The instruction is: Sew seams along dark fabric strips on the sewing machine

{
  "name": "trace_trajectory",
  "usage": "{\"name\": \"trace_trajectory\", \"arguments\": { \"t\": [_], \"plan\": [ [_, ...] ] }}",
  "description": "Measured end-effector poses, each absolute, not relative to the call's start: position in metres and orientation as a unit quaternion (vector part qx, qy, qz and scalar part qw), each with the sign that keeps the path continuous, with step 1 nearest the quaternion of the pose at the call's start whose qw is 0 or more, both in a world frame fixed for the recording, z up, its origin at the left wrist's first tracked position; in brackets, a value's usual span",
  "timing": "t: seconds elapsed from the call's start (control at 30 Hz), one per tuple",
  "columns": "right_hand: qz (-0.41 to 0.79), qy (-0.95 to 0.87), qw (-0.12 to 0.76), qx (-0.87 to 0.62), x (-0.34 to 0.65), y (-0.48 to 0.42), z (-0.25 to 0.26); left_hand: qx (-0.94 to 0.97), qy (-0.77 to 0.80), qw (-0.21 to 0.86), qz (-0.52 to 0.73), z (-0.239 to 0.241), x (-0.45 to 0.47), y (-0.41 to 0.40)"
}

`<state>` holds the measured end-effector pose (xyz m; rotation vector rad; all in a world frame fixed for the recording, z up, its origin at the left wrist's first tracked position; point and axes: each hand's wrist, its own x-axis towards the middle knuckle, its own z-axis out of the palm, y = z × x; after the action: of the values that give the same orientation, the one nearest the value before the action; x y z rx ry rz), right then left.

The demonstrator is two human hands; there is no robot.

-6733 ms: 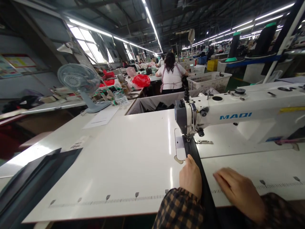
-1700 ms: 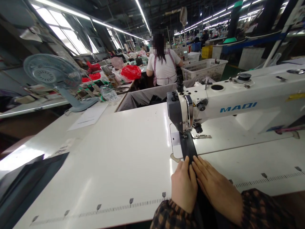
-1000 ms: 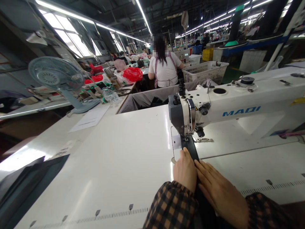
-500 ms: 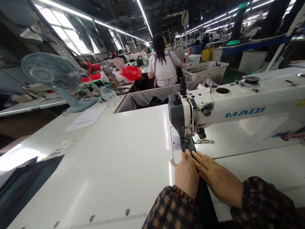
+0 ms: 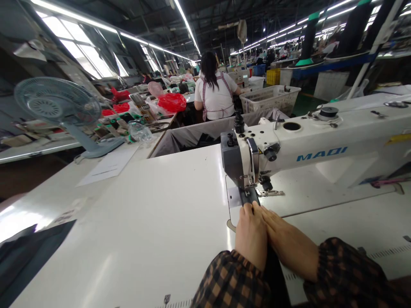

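Observation:
A long strip of black fabric (image 5: 278,280) runs from the table's front edge up under the presser foot of a white sewing machine (image 5: 285,158). My left hand (image 5: 252,235) rests on the strip just in front of the foot, its fingers curled down and closed on the cloth. Beside it, my right hand (image 5: 290,241) lies along the strip's right edge with fingers stretched out flat, their tips close to the left hand's. Both hands cover much of the strip near the needle. The needle itself is too small to make out.
Dark fabric pieces (image 5: 35,261) lie on the table's left. A fan (image 5: 88,137) and a paper sheet (image 5: 107,167) are farther back. Behind the machine table is a grey cloth-lined bin (image 5: 173,139). A co-worker (image 5: 216,94) sits beyond it, near a white basket (image 5: 271,100).
My right hand has come closer against my left, its fingers drawn together. Both hands are slightly nearer the presser foot, with less strip showing before it. The view has shifted slightly.

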<state>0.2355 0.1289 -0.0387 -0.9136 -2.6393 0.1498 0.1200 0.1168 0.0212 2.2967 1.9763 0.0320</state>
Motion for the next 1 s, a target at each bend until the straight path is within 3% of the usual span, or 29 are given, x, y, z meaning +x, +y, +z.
{"name": "trace_trajectory", "arguments": {
  "t": [0.3, 0.47, 0.63, 0.8, 1.0],
  "plan": [
    [0.034, -0.923, 0.175, -0.340, 0.229, 0.135, -0.047, 0.798, 0.599, -0.058, 0.002, 0.009, 0.120, 0.125],
    [0.032, -0.920, 0.179, -0.347, 0.232, 0.125, -0.042, 0.715, 0.695, 0.010, 0.074, -0.009, 0.123, 0.087],
    [0.025, -0.920, 0.163, -0.355, 0.240, 0.098, -0.038, 0.647, 0.757, 0.082, 0.043, -0.026, 0.125, 0.040],
    [0.045, -0.915, 0.154, -0.370, 0.243, 0.087, -0.038, 0.673, 0.727, 0.136, 0.006, 0.005, 0.117, 0.073],
    [0.049, -0.921, 0.149, -0.355, 0.254, 0.113, -0.040, 0.684, 0.714, 0.131, 0.078, 0.003, 0.113, 0.090]
  ]
}}
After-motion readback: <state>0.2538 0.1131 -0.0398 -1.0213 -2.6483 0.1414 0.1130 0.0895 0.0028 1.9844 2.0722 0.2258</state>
